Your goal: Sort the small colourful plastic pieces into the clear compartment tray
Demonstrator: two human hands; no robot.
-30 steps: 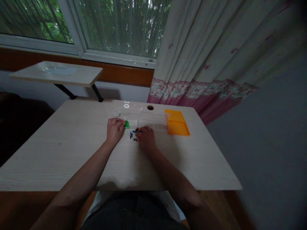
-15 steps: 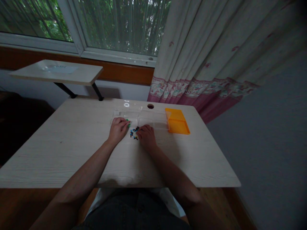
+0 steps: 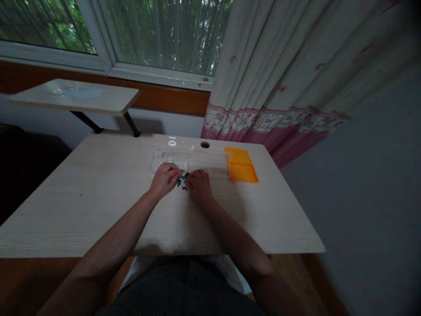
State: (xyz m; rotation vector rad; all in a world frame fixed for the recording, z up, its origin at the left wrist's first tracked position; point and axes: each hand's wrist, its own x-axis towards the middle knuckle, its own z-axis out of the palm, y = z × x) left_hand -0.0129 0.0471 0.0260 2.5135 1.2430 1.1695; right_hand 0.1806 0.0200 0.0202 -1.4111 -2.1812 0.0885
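A small pile of tiny blue, black and yellow pieces lies on the pale wooden table between my hands; they are too small to name. My left hand is at the pile's left edge, its thumb and forefinger pinched together over whatever they hold, which I cannot make out. On the right side, my right hand has its fingers curled down against the pieces, and its fingertips are partly hidden. A bit of green shows just behind the left fingers. Clear plastic trays with compartments stand directly behind both hands.
Right of the clear trays is an orange tray with a divider. A raised shelf on black legs stands at the table's back left. The table has a round cable hole near its back edge, and a curtain hangs behind.
My left hand has shifted slightly right, closer to the pile, and now covers most of the green pieces. My right hand stays at the pile. The whole view has tilted a little.
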